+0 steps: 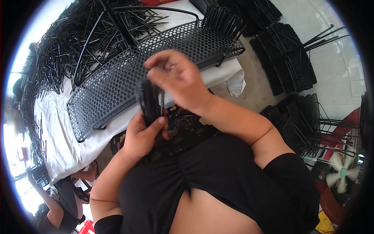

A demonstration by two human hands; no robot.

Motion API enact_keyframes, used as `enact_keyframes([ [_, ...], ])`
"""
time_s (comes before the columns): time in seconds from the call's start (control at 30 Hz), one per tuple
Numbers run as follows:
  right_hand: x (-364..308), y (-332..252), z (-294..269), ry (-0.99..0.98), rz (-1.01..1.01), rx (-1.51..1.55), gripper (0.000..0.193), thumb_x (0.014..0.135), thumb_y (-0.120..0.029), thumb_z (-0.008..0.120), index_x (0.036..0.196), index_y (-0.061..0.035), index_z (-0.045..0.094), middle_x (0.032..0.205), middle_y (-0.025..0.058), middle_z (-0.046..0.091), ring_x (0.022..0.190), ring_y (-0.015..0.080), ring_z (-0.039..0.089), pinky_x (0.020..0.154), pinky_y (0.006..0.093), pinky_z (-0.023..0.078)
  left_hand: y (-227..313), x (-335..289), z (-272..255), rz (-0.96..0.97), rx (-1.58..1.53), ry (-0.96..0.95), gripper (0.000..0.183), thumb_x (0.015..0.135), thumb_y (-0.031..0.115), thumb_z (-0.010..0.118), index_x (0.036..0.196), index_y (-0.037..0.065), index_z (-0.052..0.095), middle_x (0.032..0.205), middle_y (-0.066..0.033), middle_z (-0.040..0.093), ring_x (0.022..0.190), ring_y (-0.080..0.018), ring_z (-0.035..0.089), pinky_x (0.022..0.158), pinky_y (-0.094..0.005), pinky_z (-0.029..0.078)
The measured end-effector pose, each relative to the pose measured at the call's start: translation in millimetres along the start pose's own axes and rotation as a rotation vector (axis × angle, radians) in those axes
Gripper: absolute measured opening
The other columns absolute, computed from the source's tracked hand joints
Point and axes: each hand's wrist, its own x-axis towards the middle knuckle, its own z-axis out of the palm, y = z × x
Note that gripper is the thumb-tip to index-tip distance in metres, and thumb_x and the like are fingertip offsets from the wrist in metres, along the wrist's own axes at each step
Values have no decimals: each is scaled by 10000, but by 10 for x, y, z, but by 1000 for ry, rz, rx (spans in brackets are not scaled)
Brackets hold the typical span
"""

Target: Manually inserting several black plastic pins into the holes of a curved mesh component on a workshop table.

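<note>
My left hand (141, 135) is closed around the lower part of a bundle of thin black strips (147, 99), which stands roughly upright in front of my chest. The thumb lies across the front of the bundle. At its upper end is my right hand (177, 78), its fingers curled and smeared by motion. Whether a strip sits between those fingertips is too blurred to make out. Just beyond both hands is a long black perforated metal rack (113, 87) with a raised wire rail. More black strips (224, 21) stand in a row at its far right end.
A large heap of loose black strips (62, 43) covers the white-clothed table (58, 128) at left. Stacked black bundles (286, 58) with long rods lie on the floor at right. A fan (343, 172) stands lower right; another person (56, 210) sits lower left.
</note>
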Motion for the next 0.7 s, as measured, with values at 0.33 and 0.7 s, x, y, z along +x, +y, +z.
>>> enact_keyframes([
  [0.33, -434, 264, -70, 37, 663, 249, 193, 920, -211, 637, 961, -29, 588, 799, 21, 615, 656, 85, 563, 586, 219, 469, -60, 183, -72, -326, -464, 155, 215, 930, 93, 555, 1117, -13, 567, 914, -133, 668, 812, -239, 676, 626, -361, 589],
  [0.7, -396, 220, 55, 76, 850, 510, 158, 891, -117, 639, 994, -11, 583, 911, 88, 658, 738, 162, 665, 587, 295, 566, 67, 65, -79, -312, -664, 92, 426, 895, -14, 398, 1317, -38, 450, 1196, -234, 583, 1108, -393, 596, 882, -526, 545],
])
